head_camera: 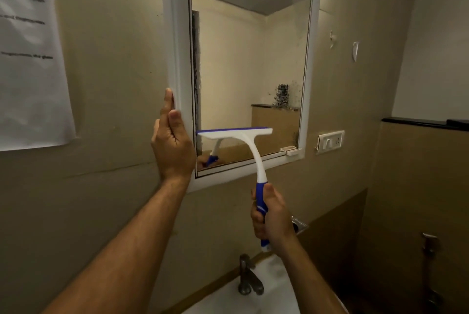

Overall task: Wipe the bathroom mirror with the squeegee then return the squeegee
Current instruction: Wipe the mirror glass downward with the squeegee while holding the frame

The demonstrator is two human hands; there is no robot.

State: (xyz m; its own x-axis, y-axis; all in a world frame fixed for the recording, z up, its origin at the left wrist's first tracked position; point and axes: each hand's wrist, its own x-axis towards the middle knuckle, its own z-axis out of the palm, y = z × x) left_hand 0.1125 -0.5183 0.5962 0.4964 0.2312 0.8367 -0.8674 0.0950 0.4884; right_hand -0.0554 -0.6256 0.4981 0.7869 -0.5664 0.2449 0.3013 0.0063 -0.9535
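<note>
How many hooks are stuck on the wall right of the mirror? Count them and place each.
2: one hook just right of the mirror frame, the other hook farther right. Nothing seems hidden.

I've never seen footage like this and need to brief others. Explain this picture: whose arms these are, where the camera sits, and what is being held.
There is no machine here. The single picture comes from a wide-angle camera worn on a person's head, looking forward and down, so the two bare arms are the wearer's own. The left hand grips the left edge of the white-framed rectangular wall mirror, steadying it. The right hand grips the blue handle of a white plastic squeegee, whose blue-edged blade lies across the lower glass. Below are a metal tap and a white basin. A printed paper sheet hangs on the wall at left; a white switch plate sits at right.
</note>
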